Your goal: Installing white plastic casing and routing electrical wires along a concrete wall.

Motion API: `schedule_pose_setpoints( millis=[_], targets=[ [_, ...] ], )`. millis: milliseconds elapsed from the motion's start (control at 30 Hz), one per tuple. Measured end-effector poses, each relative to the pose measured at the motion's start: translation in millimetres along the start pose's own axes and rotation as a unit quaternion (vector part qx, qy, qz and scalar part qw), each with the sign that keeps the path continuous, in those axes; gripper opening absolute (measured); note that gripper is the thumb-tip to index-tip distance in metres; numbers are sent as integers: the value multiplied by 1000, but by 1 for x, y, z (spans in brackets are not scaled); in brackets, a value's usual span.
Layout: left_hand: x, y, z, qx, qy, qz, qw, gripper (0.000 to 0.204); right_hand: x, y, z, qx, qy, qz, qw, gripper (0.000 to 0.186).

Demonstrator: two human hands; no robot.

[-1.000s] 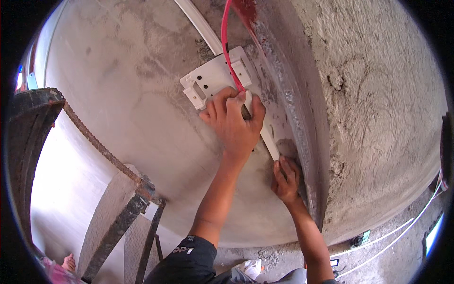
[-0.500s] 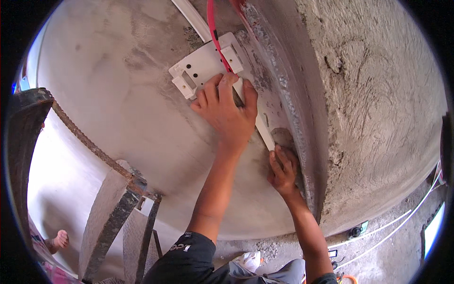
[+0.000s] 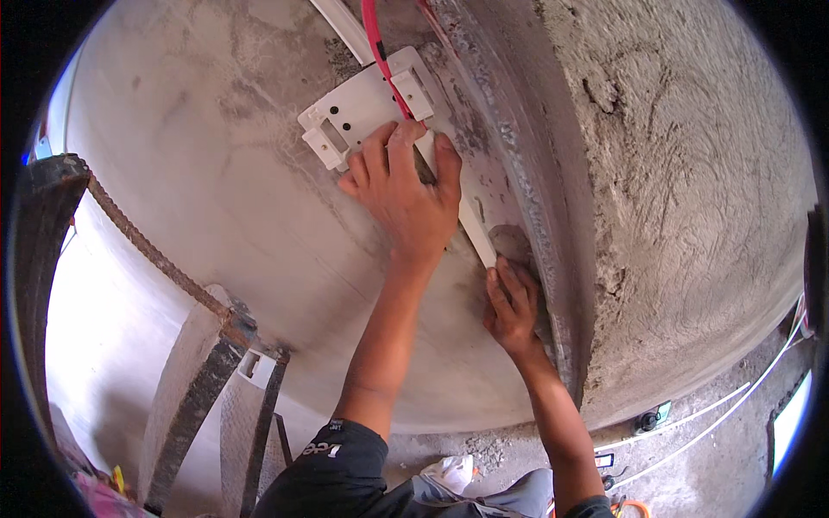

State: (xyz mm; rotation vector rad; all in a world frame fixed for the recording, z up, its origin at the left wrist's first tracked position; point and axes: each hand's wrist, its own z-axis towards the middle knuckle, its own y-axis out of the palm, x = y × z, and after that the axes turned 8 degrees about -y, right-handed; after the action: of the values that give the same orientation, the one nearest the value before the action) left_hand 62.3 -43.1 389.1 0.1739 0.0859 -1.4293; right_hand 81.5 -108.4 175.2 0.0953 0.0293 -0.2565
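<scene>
A white mounting plate [image 3: 361, 102] with holes and raised clips is fixed to the grey plastered wall. Red wires [image 3: 374, 39] come down over it and vanish under the fingers of my left hand [image 3: 410, 194]. From there a narrow strip of white cable trunking [image 3: 477, 231] slants down to the right. My left hand grips its upper end, thumb on one side and fingers on the other, beside the plate. At the lower end my right hand [image 3: 515, 304] has its fingers closed on the strip against the wall. The tips of both hands are partly hidden.
Another white trunking length [image 3: 344, 30] runs up from the plate. A rough cement ledge [image 3: 682, 173] juts out at the right. Rusty metal steps [image 3: 194, 406] stand at the lower left, with a small white piece [image 3: 256, 367] on them. White cables [image 3: 691, 440] lie on the floor.
The whole view has shifted slightly, so the wall and plate sit a little higher and further left. Both hands keep their places on the trunking. Another person's hand at lower left has gone from view.
</scene>
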Motion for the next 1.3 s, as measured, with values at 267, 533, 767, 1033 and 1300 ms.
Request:
schedule_pose_setpoints(
  millis=[267, 533, 767, 1033, 1300],
  targets=[
    [2, 4, 0, 0, -8, -33, 999, 30, 6, 6, 4, 35, -15, -17, 999, 35],
    [5, 4, 1, 8, -48, -37, 998, 26, 2, 4, 2, 32, 5, 35, 999, 42],
    [7, 8, 1, 42, -60, -26, 997, 23, -1, 7, 0, 53, 12, 22, 998, 41],
    [10, 4, -2, 38, -41, -49, 997, 27, 6, 12, -7, 39, -3, -13, 999, 38],
    [-14, -31, -79, -196, 162, -19, 967, 45, 6, 9, 0, 52, -10, 47, 997, 39]
  ],
)
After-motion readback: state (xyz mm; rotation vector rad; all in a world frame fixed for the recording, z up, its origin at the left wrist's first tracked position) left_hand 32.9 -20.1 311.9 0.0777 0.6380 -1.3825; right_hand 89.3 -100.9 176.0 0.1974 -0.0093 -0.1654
